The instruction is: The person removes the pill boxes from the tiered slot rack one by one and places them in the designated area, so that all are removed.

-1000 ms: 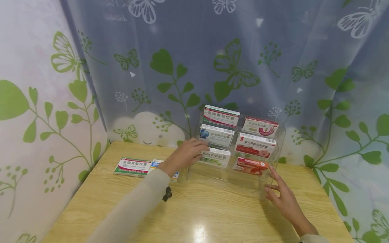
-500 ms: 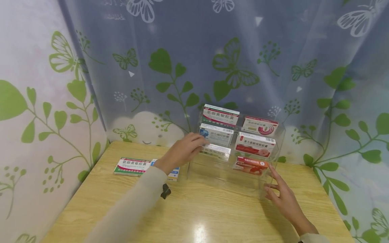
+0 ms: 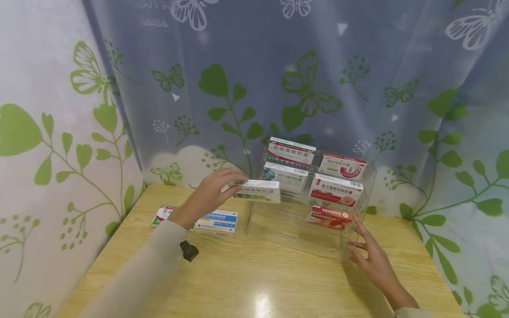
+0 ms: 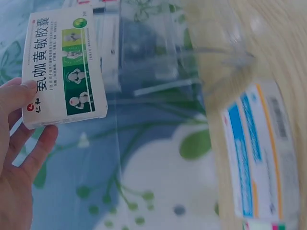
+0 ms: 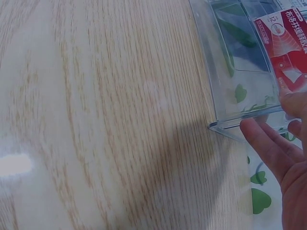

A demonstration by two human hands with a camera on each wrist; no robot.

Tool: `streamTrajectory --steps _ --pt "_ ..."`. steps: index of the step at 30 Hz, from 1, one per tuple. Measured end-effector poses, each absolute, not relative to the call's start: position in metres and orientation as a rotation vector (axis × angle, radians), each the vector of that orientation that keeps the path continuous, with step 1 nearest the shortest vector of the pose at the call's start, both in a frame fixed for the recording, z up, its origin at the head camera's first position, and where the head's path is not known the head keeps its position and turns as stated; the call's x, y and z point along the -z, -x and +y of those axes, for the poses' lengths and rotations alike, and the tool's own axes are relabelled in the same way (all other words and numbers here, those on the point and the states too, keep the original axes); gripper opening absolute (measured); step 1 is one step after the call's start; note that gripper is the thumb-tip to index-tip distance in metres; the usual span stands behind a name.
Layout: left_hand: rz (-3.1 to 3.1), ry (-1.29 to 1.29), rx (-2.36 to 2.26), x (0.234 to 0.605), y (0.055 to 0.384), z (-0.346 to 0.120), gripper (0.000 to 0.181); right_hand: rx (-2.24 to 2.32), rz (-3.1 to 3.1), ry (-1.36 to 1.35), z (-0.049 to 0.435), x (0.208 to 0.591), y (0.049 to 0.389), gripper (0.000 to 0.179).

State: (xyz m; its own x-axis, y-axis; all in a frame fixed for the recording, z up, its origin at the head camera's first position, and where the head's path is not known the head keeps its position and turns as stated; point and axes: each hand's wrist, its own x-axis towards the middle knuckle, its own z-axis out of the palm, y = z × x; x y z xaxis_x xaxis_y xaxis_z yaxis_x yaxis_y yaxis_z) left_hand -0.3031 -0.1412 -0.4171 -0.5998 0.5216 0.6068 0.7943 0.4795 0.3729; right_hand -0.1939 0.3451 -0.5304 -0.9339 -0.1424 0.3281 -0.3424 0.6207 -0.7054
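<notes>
My left hand point(image 3: 208, 194) pinches one end of a white and green medicine box point(image 3: 260, 192), raised off the front left of a clear tiered display stand point(image 3: 294, 232). The left wrist view shows the thumb on the printed face of this box point(image 4: 62, 67) and fingers behind its lower end. At the stand's right side, my right hand point(image 3: 374, 260) touches the clear edge. Its index finger reaches up beside a red medicine box point(image 3: 330, 217) on the lowest tier. In the right wrist view, fingertips point(image 5: 252, 128) rest at the stand's corner.
On the upper tiers stand several medicine boxes, among them a white and blue one point(image 3: 284, 179) and a white and red one point(image 3: 336, 191). Left on the wooden table point(image 3: 246, 278) lie a blue and white box point(image 3: 216, 223) and a green and red one point(image 3: 162, 215). A patterned curtain hangs behind.
My left hand has lifted the white and green box out of the lowest tier and carried it left. The blue and white box on the table shows more fully. The right hand stays put.
</notes>
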Motion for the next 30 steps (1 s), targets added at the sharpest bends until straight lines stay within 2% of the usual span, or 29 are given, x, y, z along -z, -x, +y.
streamTrajectory --steps 16,21,30 --pt "-2.506 0.937 0.856 0.461 0.281 -0.252 0.031 -1.197 -2.614 -0.398 0.346 0.531 0.195 0.092" --pt "-2.686 0.822 0.883 0.478 0.27 -0.288 0.024 -1.205 -2.611 -0.39 0.345 0.53 0.194 0.092" --pt "-2.914 0.603 0.966 0.502 0.252 -0.34 0.025 -1.21 -2.623 -0.388 0.345 0.529 0.193 0.092"
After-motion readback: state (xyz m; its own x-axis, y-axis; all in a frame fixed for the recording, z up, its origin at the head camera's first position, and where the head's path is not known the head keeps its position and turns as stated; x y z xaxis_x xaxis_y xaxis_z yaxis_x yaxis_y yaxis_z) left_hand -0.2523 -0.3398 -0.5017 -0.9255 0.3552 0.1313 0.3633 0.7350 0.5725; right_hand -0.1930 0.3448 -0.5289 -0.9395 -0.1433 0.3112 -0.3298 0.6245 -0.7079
